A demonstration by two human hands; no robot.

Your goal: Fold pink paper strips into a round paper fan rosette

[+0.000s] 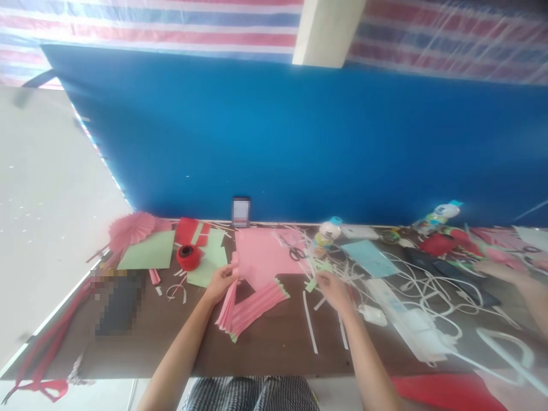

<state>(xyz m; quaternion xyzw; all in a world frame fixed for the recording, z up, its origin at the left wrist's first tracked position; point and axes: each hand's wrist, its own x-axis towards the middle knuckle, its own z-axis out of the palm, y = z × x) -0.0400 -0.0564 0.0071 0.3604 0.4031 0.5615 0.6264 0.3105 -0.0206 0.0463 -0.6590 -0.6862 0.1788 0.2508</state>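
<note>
My left hand (222, 282) is closed on a pleated pink paper (228, 307), folded like a fan and held upright. Beside it lies a second pleated pink paper strip (259, 305) with green edges, partly opened out. My right hand (334, 291) is over white and green paper scraps (324, 266), its fingers curled together; whatever is between them is hidden. Flat pink paper sheets (261, 248) lie between and beyond my hands, with dark-handled scissors (296, 253) at their right side.
To the left are a pink paper rosette (133, 229), green sheets (149, 251) and a red ribbon roll (188, 257). A bottle (327, 235), a blue packet (369, 257), a power strip (402, 319) and tangled white cables occupy the right. Another person's hand (500, 271) is at far right.
</note>
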